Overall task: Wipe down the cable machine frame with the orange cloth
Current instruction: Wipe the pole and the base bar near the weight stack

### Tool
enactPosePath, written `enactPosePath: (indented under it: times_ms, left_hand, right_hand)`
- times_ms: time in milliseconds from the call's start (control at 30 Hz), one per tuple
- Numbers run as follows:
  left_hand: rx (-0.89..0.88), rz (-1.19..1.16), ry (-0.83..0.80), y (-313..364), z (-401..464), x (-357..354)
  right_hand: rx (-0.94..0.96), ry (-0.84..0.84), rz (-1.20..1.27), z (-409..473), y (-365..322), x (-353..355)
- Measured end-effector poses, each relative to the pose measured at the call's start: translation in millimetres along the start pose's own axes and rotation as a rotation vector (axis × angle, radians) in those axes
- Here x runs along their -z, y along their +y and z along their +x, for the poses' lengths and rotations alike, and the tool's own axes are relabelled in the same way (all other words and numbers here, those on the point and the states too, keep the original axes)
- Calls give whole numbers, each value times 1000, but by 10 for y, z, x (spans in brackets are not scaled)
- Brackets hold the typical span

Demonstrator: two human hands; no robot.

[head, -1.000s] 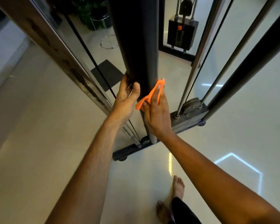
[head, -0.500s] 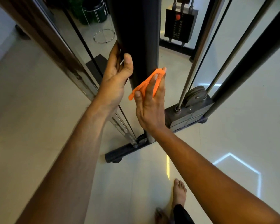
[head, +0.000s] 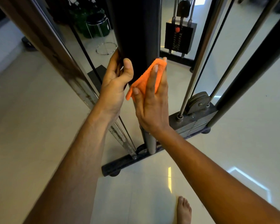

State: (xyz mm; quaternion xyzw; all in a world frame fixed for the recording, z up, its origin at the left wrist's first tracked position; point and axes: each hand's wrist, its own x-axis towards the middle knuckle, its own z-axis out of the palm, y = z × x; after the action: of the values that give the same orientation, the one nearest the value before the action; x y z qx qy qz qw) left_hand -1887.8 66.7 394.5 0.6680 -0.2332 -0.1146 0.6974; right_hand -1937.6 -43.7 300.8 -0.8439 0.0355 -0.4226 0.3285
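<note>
Orange cloth point(head: 145, 80) crumpled, pressed flat-fingered by right hand point(head: 152, 101) on black upright point(head: 136, 29); left hand point(head: 115, 81) grips upright's edge.

No text, brand or number can be read anywhere in the head view; the far weight stack point(head: 179, 39) carries a column of pale marks down its dark face, too small and blurred to make out; the near weight stack point(head: 193, 122) shows no legible figures either.
</note>
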Motion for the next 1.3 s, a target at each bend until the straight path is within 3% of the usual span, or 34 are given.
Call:
enactPosePath:
  times_ms: [233,467,700,933,1167,1300]
  left_hand:
    - [-7,-22,34,-199,-30,-26]
    - [23,-64,62,-371,-87,-61]
    - [120,-77,138,-769,-210,-59]
    - [48,-41,136,-1055,-256,-56]
    - [20,-89,184,-1145,-185,-74]
    - [-25,-60,138,-1232,-129,20]
  right_hand:
    - [-16,-233,-69,-620,434,-43]
    - [-17,-40,2,-303,221,-92]
    - [17,-219,-54,-778,603,-139]
    - [127,-77,22,-572,626,-177]
    - [117,-225,-4,-1239,1181,-387]
    - [159,-97,72,-955,1022,-455]
